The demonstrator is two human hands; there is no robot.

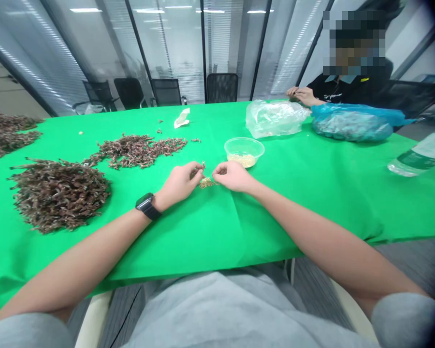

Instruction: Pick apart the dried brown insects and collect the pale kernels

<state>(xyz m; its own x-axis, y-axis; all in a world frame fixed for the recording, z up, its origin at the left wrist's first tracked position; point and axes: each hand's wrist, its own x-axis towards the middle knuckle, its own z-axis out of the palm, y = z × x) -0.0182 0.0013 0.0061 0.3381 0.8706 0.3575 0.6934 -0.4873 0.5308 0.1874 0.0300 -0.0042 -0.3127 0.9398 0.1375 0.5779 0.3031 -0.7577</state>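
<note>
My left hand (183,183), a black watch at its wrist, pinches a small brown dried plant piece (203,165) that sticks up past the fingertips. Opposite it, my right hand (234,177) has its fingers pressed together; whatever they hold is too small to make out. Below and between the fingertips lies a little heap of golden grains (206,183) on the green cloth (203,232). Just behind my right hand stands a clear plastic bowl (244,145) with pale grains in its bottom. A loose spread of the brown dried pieces (134,151) lies beyond my left hand.
A large brown dried heap (60,193) sits at left, another pile (7,133) farther left. Across the table are crumpled white paper (181,118), a clear plastic bag (273,118) and a full blue bag (351,123). A co-worker (348,89) sits behind these; a bottle (422,154) lies at right.
</note>
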